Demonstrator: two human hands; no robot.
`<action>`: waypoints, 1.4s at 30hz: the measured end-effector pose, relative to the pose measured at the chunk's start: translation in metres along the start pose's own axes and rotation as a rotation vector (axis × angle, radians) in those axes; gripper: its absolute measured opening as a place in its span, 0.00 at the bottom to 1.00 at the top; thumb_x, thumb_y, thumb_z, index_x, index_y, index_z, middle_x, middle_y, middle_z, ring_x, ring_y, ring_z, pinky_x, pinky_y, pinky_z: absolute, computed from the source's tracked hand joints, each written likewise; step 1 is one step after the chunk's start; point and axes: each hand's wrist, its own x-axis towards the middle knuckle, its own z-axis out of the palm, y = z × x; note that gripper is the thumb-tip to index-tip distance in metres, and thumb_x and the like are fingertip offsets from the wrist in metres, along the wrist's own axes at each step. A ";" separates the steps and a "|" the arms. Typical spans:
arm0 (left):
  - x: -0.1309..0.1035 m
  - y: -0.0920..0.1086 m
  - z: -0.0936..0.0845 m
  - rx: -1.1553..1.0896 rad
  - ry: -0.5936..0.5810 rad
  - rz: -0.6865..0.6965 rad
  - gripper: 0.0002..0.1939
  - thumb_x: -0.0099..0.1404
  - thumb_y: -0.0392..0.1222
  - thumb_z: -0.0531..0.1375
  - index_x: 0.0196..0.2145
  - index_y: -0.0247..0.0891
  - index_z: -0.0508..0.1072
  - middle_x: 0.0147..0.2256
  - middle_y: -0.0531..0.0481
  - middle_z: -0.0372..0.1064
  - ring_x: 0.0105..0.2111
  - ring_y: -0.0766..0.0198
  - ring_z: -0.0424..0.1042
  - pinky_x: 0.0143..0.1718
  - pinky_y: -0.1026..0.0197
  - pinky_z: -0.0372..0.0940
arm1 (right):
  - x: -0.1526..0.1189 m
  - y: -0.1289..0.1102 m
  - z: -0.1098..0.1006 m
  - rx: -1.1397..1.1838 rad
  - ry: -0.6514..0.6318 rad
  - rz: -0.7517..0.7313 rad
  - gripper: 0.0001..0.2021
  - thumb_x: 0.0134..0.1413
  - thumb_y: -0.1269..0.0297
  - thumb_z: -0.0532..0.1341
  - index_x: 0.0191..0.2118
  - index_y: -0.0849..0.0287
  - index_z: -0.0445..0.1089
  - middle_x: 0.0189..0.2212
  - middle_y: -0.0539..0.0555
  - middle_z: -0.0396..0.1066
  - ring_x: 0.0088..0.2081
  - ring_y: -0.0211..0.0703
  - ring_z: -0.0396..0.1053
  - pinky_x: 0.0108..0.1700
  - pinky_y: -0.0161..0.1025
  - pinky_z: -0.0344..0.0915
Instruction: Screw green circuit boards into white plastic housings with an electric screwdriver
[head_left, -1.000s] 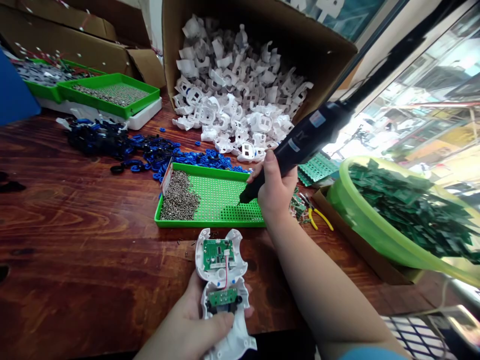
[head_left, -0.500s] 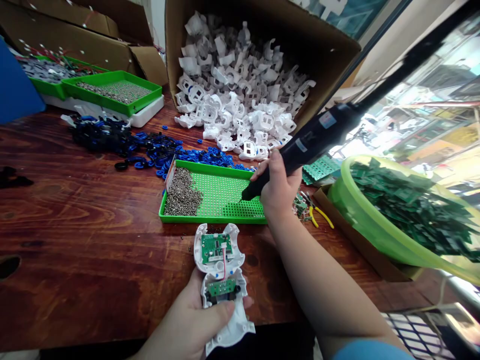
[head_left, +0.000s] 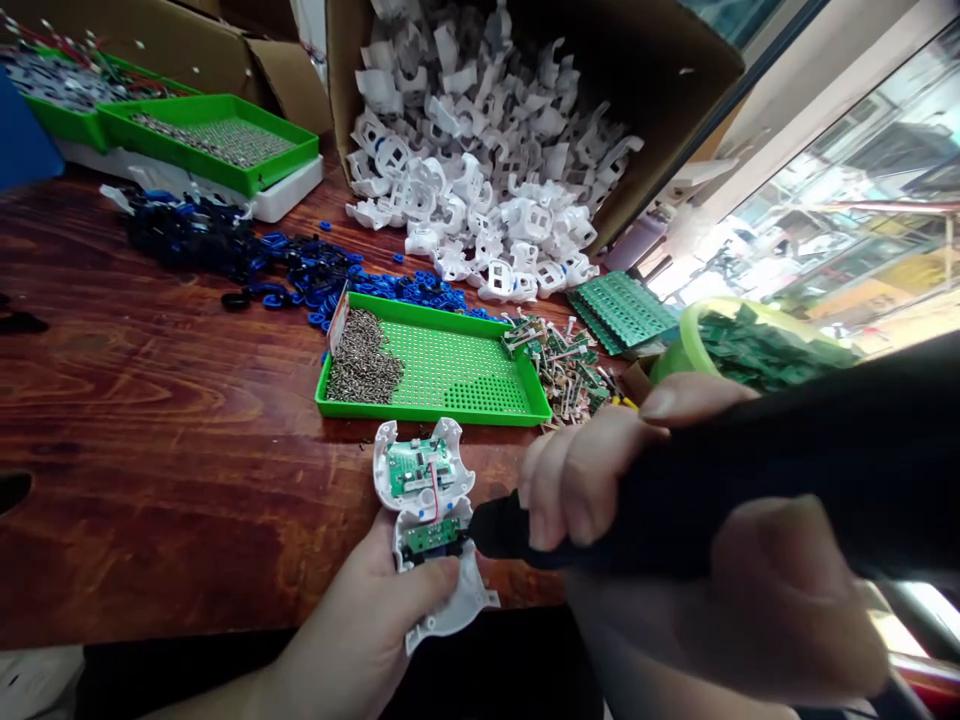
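My left hand (head_left: 375,600) grips a white plastic housing (head_left: 450,605) near the table's front edge, thumb across its lower half. Two green circuit boards sit in the housing: a larger upper board (head_left: 409,465) and a small lower board (head_left: 433,537), with a thin red and white cable between the halves. Wrapped in my right hand (head_left: 600,480) is a black electric screwdriver (head_left: 697,490), held nearly level. Its nose reaches the right end of the lower board; the bit's tip is hidden there. Beyond the housing, a green tray (head_left: 442,410) holds a heap of small screws (head_left: 364,360).
Behind the tray lie blue rings (head_left: 412,290) and a cardboard box (head_left: 667,90) spilling white plastic shells (head_left: 480,180). Small wired boards (head_left: 562,365), green board panels (head_left: 622,310) and a green basin (head_left: 679,345) stand to the right. More green trays (head_left: 247,180) are at back left.
My right hand has brought the electric screwdriver from over the screw tray down to the housing's lower board. My left hand still holds the housing. The view has shifted slightly.
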 end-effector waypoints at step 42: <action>0.000 0.002 -0.001 -0.022 -0.015 -0.018 0.40 0.54 0.28 0.60 0.60 0.44 0.48 0.43 0.46 0.68 0.39 0.58 0.69 0.36 0.62 0.61 | -0.010 0.025 -0.005 0.092 -0.134 -0.156 0.08 0.53 0.61 0.53 0.36 0.58 0.55 0.19 0.48 0.59 0.19 0.36 0.62 0.22 0.38 0.62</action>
